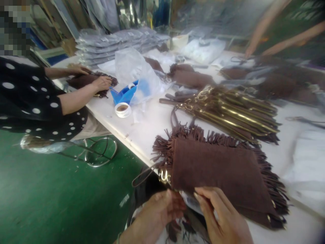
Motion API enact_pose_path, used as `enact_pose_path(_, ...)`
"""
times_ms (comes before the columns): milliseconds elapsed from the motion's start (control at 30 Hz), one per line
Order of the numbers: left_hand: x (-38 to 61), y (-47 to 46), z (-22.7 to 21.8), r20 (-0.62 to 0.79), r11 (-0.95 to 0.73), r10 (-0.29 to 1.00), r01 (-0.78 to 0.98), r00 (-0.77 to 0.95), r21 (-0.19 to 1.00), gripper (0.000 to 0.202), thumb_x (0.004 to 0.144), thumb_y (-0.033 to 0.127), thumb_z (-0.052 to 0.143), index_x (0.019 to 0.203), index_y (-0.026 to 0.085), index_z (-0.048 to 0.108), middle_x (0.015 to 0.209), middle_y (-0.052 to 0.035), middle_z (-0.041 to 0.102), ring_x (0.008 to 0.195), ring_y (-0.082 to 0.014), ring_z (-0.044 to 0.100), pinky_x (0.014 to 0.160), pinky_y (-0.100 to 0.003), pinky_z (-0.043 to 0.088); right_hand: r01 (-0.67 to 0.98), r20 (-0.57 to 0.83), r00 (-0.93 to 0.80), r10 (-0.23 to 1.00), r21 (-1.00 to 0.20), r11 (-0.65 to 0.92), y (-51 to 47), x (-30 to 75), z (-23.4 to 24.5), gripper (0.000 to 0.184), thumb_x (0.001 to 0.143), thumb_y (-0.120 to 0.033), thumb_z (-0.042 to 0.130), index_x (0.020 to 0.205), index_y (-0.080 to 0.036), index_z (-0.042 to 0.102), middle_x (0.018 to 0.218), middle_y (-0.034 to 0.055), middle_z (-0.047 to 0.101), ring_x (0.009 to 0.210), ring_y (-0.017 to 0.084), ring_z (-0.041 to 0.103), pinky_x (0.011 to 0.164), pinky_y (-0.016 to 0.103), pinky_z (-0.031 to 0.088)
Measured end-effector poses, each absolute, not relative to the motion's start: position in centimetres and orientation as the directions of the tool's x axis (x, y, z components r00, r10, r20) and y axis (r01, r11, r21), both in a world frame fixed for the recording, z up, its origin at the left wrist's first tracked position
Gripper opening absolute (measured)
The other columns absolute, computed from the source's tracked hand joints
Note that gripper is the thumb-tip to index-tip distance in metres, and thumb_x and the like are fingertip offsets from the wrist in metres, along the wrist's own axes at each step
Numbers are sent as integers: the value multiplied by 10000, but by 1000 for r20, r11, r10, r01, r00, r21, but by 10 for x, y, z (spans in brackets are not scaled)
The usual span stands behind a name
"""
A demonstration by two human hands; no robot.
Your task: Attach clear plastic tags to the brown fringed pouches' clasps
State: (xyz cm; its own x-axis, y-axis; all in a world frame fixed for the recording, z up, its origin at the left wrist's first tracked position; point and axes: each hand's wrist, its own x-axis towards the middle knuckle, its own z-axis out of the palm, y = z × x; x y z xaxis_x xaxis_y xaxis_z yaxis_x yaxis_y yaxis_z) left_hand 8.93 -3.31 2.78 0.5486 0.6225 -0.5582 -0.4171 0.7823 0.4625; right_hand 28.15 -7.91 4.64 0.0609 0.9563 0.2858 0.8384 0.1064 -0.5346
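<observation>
White table [152,125] w/ fringed brown bags [218,169], tape roll [123,109], plastic bag [134,73].

The fringed pouch [218,169] lying on the white counter [152,125] is a deep chocolate brown, fringe and all, with a gold clasp [165,176] glinting at its corner. Behind it the heap of straps [228,108] is dark brown streaked with shiny gold. The floor [56,200] is flat green. A co-worker's top [27,101] is black with white polka dots. Near it sit a bright blue bag [124,95] under clear plastic, and a white tape roll [123,109] with a brownish centre.
</observation>
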Motion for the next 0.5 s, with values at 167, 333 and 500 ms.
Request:
enact_pose_path(167, 104, -34, 29, -477, 758, 652, -501, 590, 417, 177, 907, 282, 636, 910, 125, 718, 923, -120, 695, 839, -206, 627, 785, -292, 471, 839, 271, 1, 963, -523, 146, -87, 269, 39, 140, 970, -265, 498, 1083, -235, 573, 955, 43, 697, 849, 163, 695, 749, 236, 535)
enact_pose_path(333, 107, -36, 25, -492, 764, 645, -520, 585, 383, 121, 889, 212, 658, 950, 121, 710, 864, -89, 673, 747, -155, 588, 730, -253, 459, 916, 368, -29, 929, -362, 171, -105, 250, 19, 355, 893, -390, 646, 1154, -165, 559, 999, 104, 719, 873, 240, 703, 786, 326, 521)
enact_pose_path(500, 107, -37, 24, -521, 766, 642, -498, 563, 406, 130, 835, 232, 726, 885, 115, 700, 810, -70, 648, 694, -138, 557, 719, -245, 454, 911, 371, 137, 918, -412, 30, -109, 230, 12, 210, 936, -272, 589, 1131, -195, 587, 949, 65, 737, 796, 208, 703, 790, 309, 473)
